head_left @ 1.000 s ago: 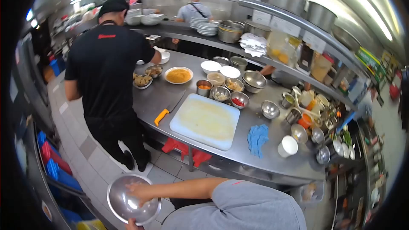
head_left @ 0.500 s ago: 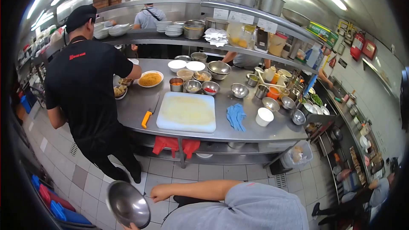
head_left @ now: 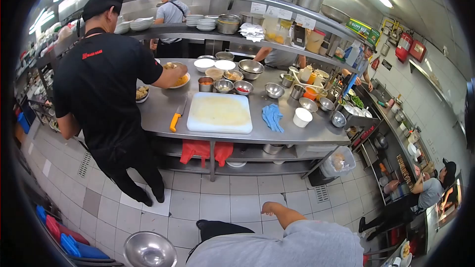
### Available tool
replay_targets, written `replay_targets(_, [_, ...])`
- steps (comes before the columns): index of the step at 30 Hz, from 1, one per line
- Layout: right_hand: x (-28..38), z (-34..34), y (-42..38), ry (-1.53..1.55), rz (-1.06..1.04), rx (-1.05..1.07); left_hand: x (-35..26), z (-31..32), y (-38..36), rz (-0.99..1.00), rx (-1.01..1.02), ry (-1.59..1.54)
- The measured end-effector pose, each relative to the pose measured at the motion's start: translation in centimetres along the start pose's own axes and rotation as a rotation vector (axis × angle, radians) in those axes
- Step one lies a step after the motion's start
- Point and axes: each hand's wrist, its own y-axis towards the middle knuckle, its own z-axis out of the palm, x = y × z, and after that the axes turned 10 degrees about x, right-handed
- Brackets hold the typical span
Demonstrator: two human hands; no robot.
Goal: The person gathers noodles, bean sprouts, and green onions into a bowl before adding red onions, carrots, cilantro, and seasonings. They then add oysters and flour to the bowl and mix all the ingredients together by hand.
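Note:
A wide metal bowl [head_left: 150, 249] shows at the lower left, its hollow side facing up. My left hand is out of view at the bottom edge, so its hold on the bowl is hidden. My right hand [head_left: 269, 208] is in front of my grey shirt, over the tiled floor, fingers curled in with nothing visible in them. It is apart from the bowl and the steel table [head_left: 297, 143]. On that table lie a white cutting board [head_left: 219, 112], a knife with an orange handle [head_left: 174, 122] and a blue cloth [head_left: 271, 117].
A co-worker in black [head_left: 106, 89] stands at the table's left end, one hand over a plate of orange food [head_left: 182, 81]. Several metal bowls [head_left: 274, 90] line the table. A bin [head_left: 338, 162] stands by its right end. Another person [head_left: 429, 193] works at the right counter.
My right hand has swung right, away from the bowl. The bowl has tilted to face up, and my left fingers have left view. The co-worker in black has reached over the orange food.

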Motion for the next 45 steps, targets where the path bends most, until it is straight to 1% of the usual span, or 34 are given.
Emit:
replay_targets(2, [2.5, -0.7, 0.0, 0.019, 0.009, -0.003, 0.0, 0.3, 2.3, -0.038, 0.061, -0.083])
replay_targets(4, [6.6, -1.2, 0.8, -0.068, -0.102, -0.028, -0.4, 0.6, 4.8, -0.048, 0.102, -0.123])
replay_targets(5, [9.4, -1.5, 1.4, -0.091, -0.129, -0.052, -0.6, 0.7, 6.4, -0.041, 0.111, -0.114])
replay_targets(7, [16.7, -2.5, 1.9, -0.189, -0.214, -0.084, -1.5, 1.0, 10.2, 0.079, 0.112, 0.058])
replay_targets(8, [21.1, -2.7, 1.1, -0.266, -0.274, -0.095, -3.4, 1.7, 10.8, 0.01, 0.104, -0.098])
replay_targets(9, [24.7, -2.7, 2.4, -0.285, -0.352, -0.08, -5.8, 2.4, 11.3, -0.056, 0.094, -0.252])
replay_targets(10, [28.5, -2.5, 3.9, -0.299, -0.432, -0.063, -5.8, 1.0, 14.3, -0.05, 0.085, -0.252])
replay_targets(12, [36.4, -1.2, 7.4, -0.691, -0.659, -0.091, -3.9, -3.2, 21.1, -0.053, 0.083, -0.219])
replay_targets(14, [44.7, 2.0, 14.6, -0.937, -0.814, -0.094, -6.5, -4.9, 22.2, -0.061, 0.052, -0.222])
replay_targets(16, [53.0, 4.2, 8.6, -0.795, -0.882, 0.054, -8.1, -7.4, 22.5, -0.064, -0.053, -0.256])
replay_targets(17, [57.4, 5.4, 4.4, -0.724, -0.908, 0.13, -9.6, -6.9, 21.2, -0.005, -0.014, -0.361])
replay_targets(18, [60.4, 7.1, 6.0, -0.771, -0.991, 0.218, -10.9, -6.7, 20.1, 0.059, 0.011, -0.46])
replay_targets(19, [63.3, 8.5, 6.3, -0.814, -1.062, 0.314, -11.7, -6.5, 19.8, 0.061, -0.082, -0.507])
replay_targets(20, [66.0, 9.8, 4.9, -0.836, -1.056, 0.331, -11.5, -7.0, 19.6, 0.031, -0.164, -0.504])
replay_targets(21, [68.4, 11.5, 5.0, -0.857, -1.098, 0.364, -9.4, -8.6, 20.6, 0.004, -0.192, -0.557])
replay_targets(22, [70.4, 12.6, 3.8, -0.763, -1.107, 0.447, -11.8, -7.4, 19.3, -0.03, -0.289, -0.488])
replay_targets(23, [72.3, 13.6, 3.4, -0.695, -1.046, 0.541, -10.4, -8.4, 19.9, -0.028, -0.327, -0.527])
replay_targets(24, [74.1, 14.4, 1.9, -0.669, -0.925, 0.579, -10.9, -8.5, 19.7, -0.029, -0.325, -0.532])
replay_targets(25, [75.9, 14.8, 0.7, -0.632, -0.858, 0.599, -10.0, -9.6, 20.9, -0.065, -0.316, -0.508])
replay_targets(26, [77.1, 15.4, 1.3, -0.576, -0.872, 0.638, -11.8, -9.2, 20.9, -0.069, -0.313, -0.489])
replay_targets(28, [80.0, 16.6, 4.2, -0.592, -0.825, 0.653, -14.0, -10.0, 23.0, -0.08, -0.321, -0.447])
replay_targets(29, [81.7, 16.8, 3.8, -0.631, -0.743, 0.593, -14.8, -10.8, 24.8, -0.088, -0.303, -0.456])
replay_targets(30, [83.1, 17.7, 6.0, -0.622, -0.759, 0.622, -15.6, -11.8, 27.3, -0.081, -0.334, -0.463])
replay_targets(31, [84.8, 18.1, 7.5, -0.618, -0.712, 0.603, -18.8, -11.8, 29.1, -0.077, -0.369, -0.474])
replay_targets(33, [89.5, 19.2, 8.5, -0.622, -0.601, 0.571, -21.5, -14.8, 34.6, -0.02, -0.285, -0.37])
replay_targets(34, [91.8, 19.5, 8.8, -0.644, -0.533, 0.509, -23.0, -16.1, 37.4, -0.022, -0.281, -0.376])
replay_targets(36, [96.8, 20.2, 10.7, -0.65, -0.53, 0.349, -27.8, -18.6, 43.4, 0.028, -0.199, -0.068])
replay_targets(38, [102.5, 20.7, 8.3, -0.448, -0.502, 0.326, -34.8, -18.6, 48.4, 0.226, -0.151, 0.028])
replay_targets(39, [105.3, 21.6, 8.4, -0.218, -0.546, 0.364, -37.2, -19.0, 51.7, 0.275, -0.085, 0.124])
replay_targets(40, [109.0, 22.4, 5.4, -0.05, -0.576, 0.472, -39.7, -19.4, 55.0, 0.33, -0.022, 0.216])
replay_targets(41, [112.6, 23.2, 3.8, -0.031, -0.668, 0.546, -43.9, -18.5, 57.3, 0.351, 0.085, 0.231])
replay_targets(43, [120.1, 25.1, 0.7, -0.013, -0.754, 0.652, -49.5, -15.8, 62.8, 0.537, 0.153, 0.442])
replay_targets(44, [123.4, 26.0, 0.7, 0.0, -0.756, 0.652, -52.3, -14.5, 65.5, 0.636, 0.175, 0.538])
replay_targets(45, [126.8, 26.9, 1.0, 0.078, -0.778, 0.682, -54.7, -12.9, 68.3, 0.693, 0.263, 0.558])
